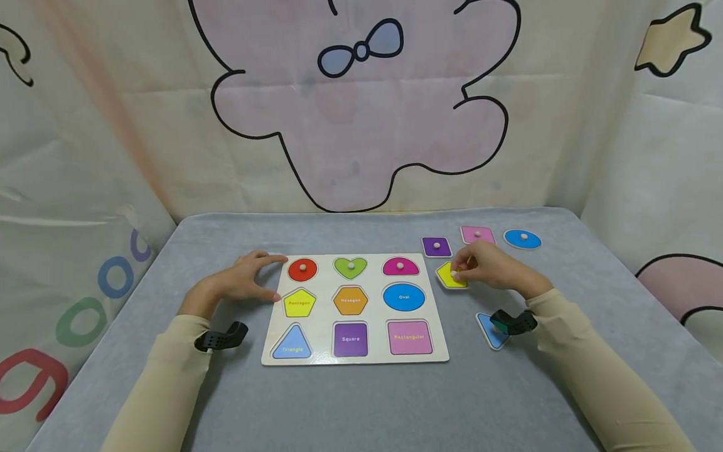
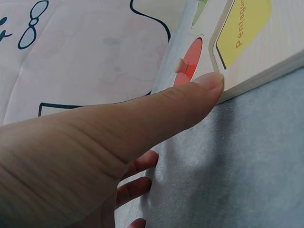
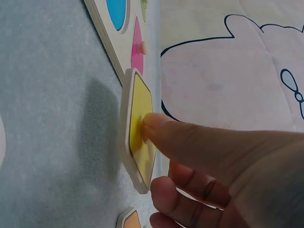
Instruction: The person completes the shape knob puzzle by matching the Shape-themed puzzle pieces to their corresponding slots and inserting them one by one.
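Note:
My right hand [image 1: 487,267] pinches the small knob of a yellow pentagon puzzle piece [image 1: 450,276], just right of the board. In the right wrist view, this pentagon piece [image 3: 141,137] is held above the cloth, its shadow beside it. The white shape puzzle board [image 1: 353,370] lies flat, with red, green and magenta knobbed pieces in its top row. Its printed yellow pentagon recess [image 1: 299,303] bears no knobbed piece. At the board's left edge rests my left hand [image 1: 240,279], fingers spread; its thumb [image 2: 209,81] touches the corner near the pentagon recess.
Beyond my right hand lie a purple square piece [image 1: 432,250], a pink rectangle piece [image 1: 473,232] and a blue oval piece [image 1: 522,239]. A blue triangle piece [image 1: 492,336] lies partly under my right wrist strap. An orange piece [image 3: 130,218] peeks in low in the right wrist view.

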`<state>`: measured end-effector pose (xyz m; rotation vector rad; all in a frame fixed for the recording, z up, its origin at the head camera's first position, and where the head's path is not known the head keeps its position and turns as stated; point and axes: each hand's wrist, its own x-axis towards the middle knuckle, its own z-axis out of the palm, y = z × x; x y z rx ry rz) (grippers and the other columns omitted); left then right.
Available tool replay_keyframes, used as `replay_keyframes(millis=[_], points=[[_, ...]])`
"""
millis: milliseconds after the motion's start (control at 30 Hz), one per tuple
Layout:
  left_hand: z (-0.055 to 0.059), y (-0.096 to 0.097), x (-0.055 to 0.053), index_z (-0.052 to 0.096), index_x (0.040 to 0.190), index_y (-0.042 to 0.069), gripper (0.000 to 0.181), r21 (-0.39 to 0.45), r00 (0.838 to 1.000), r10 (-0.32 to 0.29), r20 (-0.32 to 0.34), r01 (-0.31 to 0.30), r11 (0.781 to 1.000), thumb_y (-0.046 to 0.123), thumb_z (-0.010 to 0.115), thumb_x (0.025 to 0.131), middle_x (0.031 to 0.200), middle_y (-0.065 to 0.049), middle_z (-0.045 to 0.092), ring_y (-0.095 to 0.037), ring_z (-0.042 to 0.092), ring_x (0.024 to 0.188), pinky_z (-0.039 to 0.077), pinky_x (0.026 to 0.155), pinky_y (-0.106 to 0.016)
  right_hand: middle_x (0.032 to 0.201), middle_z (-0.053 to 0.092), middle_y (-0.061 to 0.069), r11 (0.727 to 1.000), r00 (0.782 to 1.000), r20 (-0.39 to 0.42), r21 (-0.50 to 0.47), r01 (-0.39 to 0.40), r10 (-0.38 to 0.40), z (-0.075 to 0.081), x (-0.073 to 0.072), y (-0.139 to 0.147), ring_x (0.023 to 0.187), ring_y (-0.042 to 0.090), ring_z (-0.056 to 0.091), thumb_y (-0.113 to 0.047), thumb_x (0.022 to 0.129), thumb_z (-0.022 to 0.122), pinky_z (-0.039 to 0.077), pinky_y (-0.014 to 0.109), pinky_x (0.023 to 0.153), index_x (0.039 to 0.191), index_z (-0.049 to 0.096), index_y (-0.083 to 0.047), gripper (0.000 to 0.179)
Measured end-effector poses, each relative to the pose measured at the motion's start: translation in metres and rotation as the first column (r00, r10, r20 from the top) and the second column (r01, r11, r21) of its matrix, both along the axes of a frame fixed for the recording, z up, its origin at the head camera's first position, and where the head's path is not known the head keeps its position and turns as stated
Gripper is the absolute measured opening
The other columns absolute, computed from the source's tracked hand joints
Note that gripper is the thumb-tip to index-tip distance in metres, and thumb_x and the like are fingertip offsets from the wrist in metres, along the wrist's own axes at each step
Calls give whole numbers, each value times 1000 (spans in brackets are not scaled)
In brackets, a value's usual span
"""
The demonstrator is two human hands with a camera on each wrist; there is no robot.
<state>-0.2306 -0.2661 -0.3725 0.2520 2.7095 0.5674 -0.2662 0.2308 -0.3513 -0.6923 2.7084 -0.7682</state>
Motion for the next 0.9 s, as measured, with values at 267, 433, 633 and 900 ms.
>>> replay_keyframes(millis=[267,433,633,900], points=[[-1,-1,0,38,156,23,90,-2,1000,2,4,-2,1000,45,82,80,162,-27,21,-53,20,145,27,111,-78,83,64,5,1000,1000,-8,-4,29,-29,0,1,-4,81,21,53,-10,88,77,49,24,67,97,75,-4,11],[-4,-1,-1,38,156,23,90,-1,1000,3,1,-3,1000,46,82,80,162,-27,21,-53,21,144,28,110,-78,82,62,6,999,998,-22,-1,51,-51,2,3,-7,81,21,53,-13,89,78,50,26,67,99,75,-3,15],[-5,0,-1,38,156,23,89,1,1000,3,4,-3,1000,45,81,81,163,-26,21,-52,21,145,28,111,-78,79,59,5,999,998,-44,-2,39,-39,5,6,-15,78,20,53,-16,88,78,48,25,63,97,75,-4,15],[-3,0,-1,37,156,23,89,-2,1000,9,4,-9,1000,44,81,82,162,-26,22,-52,21,144,29,111,-77,79,60,4,1000,998,-62,-8,10,-10,8,5,-30,79,19,53,-16,88,79,49,26,63,97,74,-6,14]])
